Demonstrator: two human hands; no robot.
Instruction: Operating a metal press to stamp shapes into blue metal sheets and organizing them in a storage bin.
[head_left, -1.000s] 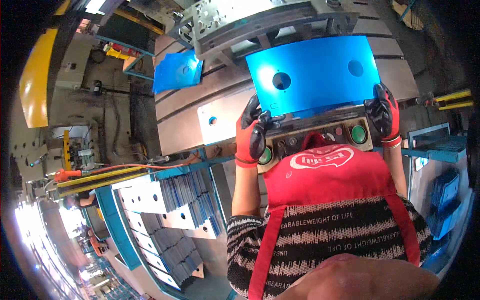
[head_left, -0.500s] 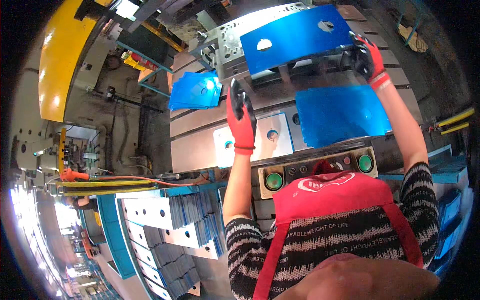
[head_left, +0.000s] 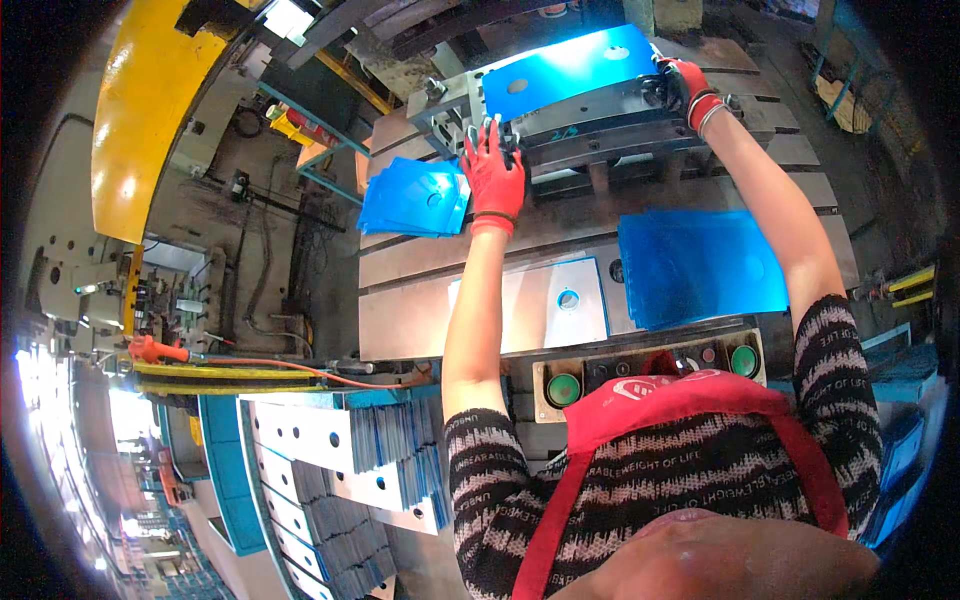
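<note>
A blue rectangular sheet point(head_left: 565, 75) with two round holes lies over the metal die block point(head_left: 600, 122) at the far side of the press bed. My right hand point(head_left: 688, 90), in a red and black glove, has its fingers closed at the sheet's right edge. At the sheet's near left corner is my left hand point(head_left: 493, 175), gloved the same way. Its fingers are stretched out and spread, with the tips at or touching the corner. Just left of that hand sits a fanned pile of smaller blue sheets point(head_left: 410, 198).
A stack of blue sheets point(head_left: 690, 270) lies on the bed's right; a white-faced sheet with a hole point(head_left: 545, 310) is left of it. Along the near edge runs a control box with green buttons point(head_left: 563, 391). Holed plates point(head_left: 310, 430) fill a rack at lower left.
The blue sheet has come down onto the die block and sits farther away. My left hand has reached forward to its corner, fingers spreading. My right hand has moved leftward and away with the edge.
</note>
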